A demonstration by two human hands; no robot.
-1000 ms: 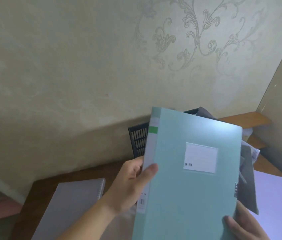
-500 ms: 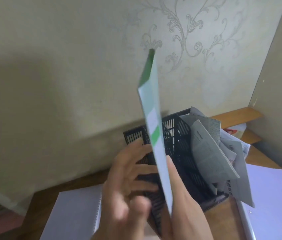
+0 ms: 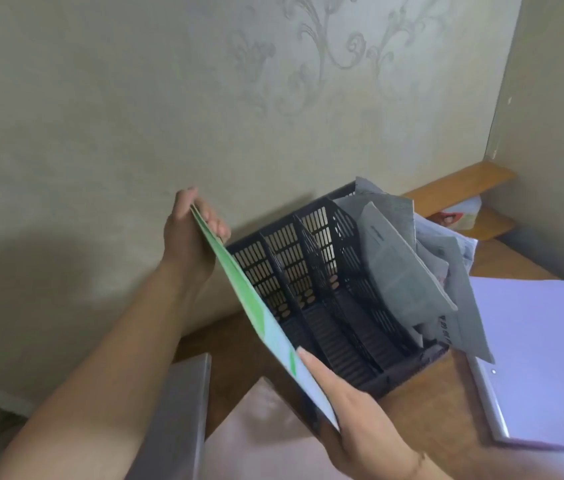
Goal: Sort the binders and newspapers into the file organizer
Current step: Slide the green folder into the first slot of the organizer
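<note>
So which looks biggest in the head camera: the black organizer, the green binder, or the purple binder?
1. Organizer, largest.
2. Purple binder and green binder: unsure. The purple one is cut off at the edge; the green one is seen edge-on, held by both hands.

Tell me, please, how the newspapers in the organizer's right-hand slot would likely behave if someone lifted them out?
The newspapers would probably be floppy: they already sag and fan over the black file organizer rim. They look like several loose folded pieces, so they may slide apart unless gripped together. They are likely light, though pulling them might tip or shift the organizer slightly.
</note>
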